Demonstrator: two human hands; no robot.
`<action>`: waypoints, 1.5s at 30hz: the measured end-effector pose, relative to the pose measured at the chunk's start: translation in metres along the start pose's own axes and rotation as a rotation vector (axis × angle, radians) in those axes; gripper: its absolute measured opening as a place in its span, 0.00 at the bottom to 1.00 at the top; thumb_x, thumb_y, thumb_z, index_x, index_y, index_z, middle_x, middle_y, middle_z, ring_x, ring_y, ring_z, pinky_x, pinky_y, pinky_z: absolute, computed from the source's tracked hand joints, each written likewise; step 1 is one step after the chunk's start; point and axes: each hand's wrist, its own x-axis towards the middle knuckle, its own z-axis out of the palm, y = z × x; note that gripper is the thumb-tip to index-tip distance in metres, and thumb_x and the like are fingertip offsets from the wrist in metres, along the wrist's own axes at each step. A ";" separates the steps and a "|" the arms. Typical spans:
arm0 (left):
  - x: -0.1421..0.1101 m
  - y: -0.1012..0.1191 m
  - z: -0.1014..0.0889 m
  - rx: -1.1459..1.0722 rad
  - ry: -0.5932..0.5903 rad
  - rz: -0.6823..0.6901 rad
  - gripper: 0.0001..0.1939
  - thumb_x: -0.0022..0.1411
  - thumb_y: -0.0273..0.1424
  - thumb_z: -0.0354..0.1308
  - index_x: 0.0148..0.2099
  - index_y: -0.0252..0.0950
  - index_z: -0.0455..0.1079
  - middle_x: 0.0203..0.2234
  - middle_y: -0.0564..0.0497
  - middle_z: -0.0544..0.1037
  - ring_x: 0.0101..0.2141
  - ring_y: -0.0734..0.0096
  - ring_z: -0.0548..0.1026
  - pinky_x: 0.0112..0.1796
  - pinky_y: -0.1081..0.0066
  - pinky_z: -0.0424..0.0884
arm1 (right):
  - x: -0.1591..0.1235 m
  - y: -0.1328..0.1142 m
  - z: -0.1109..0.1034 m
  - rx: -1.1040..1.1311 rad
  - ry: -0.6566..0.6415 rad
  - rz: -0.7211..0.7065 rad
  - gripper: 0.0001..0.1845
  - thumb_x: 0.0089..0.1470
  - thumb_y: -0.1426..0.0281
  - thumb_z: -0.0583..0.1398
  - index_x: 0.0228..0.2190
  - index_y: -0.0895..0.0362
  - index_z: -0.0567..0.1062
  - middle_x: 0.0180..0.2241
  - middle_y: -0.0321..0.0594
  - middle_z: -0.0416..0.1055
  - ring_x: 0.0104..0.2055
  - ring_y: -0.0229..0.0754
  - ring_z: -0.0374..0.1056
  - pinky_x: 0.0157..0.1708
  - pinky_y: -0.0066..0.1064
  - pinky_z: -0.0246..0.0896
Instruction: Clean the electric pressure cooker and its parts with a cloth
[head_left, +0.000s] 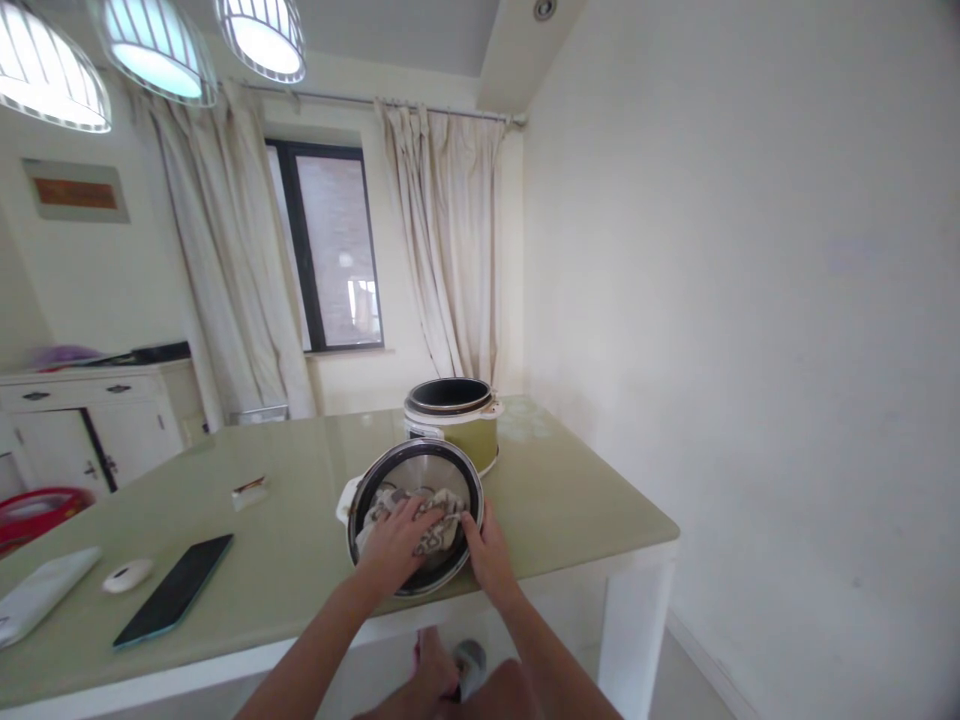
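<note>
A round cooker lid [373, 483] with a black rim and shiny metal inside lies tilted up near the table's front edge. My left hand [395, 547] presses a patterned cloth [442, 517] against the lid's inside, fingers spread over the cloth. My right hand [487, 552] grips the lid's right rim, fingers curled round the edge. Behind the lid stands an open olive-green cooker pot [453, 418] with a dark inner bowl.
On the pale green table [585, 500] lie a dark phone [175, 588], a small white oval object [127, 575], a white flat thing [41, 592] at the far left and a small wrapper [250, 491]. A white wall runs along the right; a white cabinet [90, 425] stands at the left.
</note>
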 end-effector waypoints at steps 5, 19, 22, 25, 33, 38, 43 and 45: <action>0.016 -0.002 -0.013 -0.120 0.581 -0.392 0.35 0.66 0.30 0.56 0.74 0.44 0.55 0.63 0.41 0.65 0.61 0.52 0.67 0.61 0.57 0.66 | 0.000 0.005 0.001 -0.024 0.027 -0.041 0.35 0.67 0.52 0.56 0.68 0.55 0.65 0.67 0.48 0.67 0.69 0.50 0.63 0.70 0.44 0.54; 0.070 0.055 -0.016 -0.088 0.298 -0.246 0.28 0.64 0.35 0.57 0.65 0.42 0.69 0.62 0.42 0.74 0.60 0.50 0.69 0.56 0.54 0.67 | -0.002 0.000 -0.003 0.049 -0.026 -0.063 0.36 0.67 0.51 0.58 0.70 0.52 0.64 0.67 0.48 0.66 0.71 0.51 0.60 0.71 0.46 0.52; 0.063 0.047 -0.016 -0.133 0.200 -0.148 0.26 0.63 0.34 0.58 0.63 0.45 0.72 0.61 0.46 0.75 0.60 0.52 0.70 0.56 0.55 0.66 | -0.005 0.002 -0.002 0.088 -0.029 -0.029 0.37 0.67 0.47 0.56 0.69 0.52 0.66 0.67 0.48 0.67 0.72 0.51 0.59 0.71 0.45 0.53; 0.052 0.038 -0.018 -0.186 0.077 -0.020 0.24 0.60 0.32 0.59 0.59 0.49 0.76 0.57 0.50 0.77 0.58 0.53 0.72 0.57 0.55 0.65 | -0.005 0.007 0.000 0.121 0.018 0.048 0.39 0.68 0.41 0.49 0.65 0.52 0.70 0.66 0.47 0.69 0.71 0.50 0.60 0.72 0.46 0.51; 0.025 0.031 -0.025 -0.218 -0.133 0.216 0.22 0.55 0.30 0.60 0.51 0.52 0.79 0.53 0.53 0.79 0.56 0.54 0.71 0.58 0.54 0.62 | 0.015 0.005 0.001 0.078 0.053 0.213 0.52 0.59 0.29 0.45 0.54 0.59 0.79 0.55 0.51 0.78 0.62 0.52 0.70 0.65 0.44 0.60; 0.011 0.017 -0.023 -0.196 -0.175 0.240 0.24 0.53 0.26 0.57 0.49 0.53 0.80 0.54 0.54 0.79 0.57 0.55 0.71 0.58 0.51 0.62 | 0.013 -0.001 0.002 0.001 0.054 0.209 0.41 0.64 0.36 0.49 0.47 0.58 0.80 0.47 0.49 0.81 0.51 0.51 0.74 0.55 0.40 0.66; -0.005 -0.006 -0.027 -0.112 -0.261 0.296 0.28 0.45 0.20 0.57 0.45 0.52 0.81 0.55 0.55 0.78 0.60 0.54 0.69 0.59 0.50 0.61 | 0.006 -0.005 0.004 -0.067 0.066 0.142 0.32 0.66 0.46 0.50 0.49 0.58 0.78 0.48 0.51 0.80 0.52 0.52 0.74 0.55 0.41 0.64; -0.009 -0.017 -0.030 -0.079 -0.266 0.326 0.24 0.48 0.19 0.59 0.42 0.51 0.82 0.54 0.54 0.79 0.60 0.54 0.69 0.60 0.49 0.60 | 0.006 -0.007 0.003 -0.065 0.054 0.139 0.30 0.66 0.48 0.51 0.50 0.58 0.78 0.49 0.51 0.79 0.53 0.53 0.73 0.55 0.41 0.64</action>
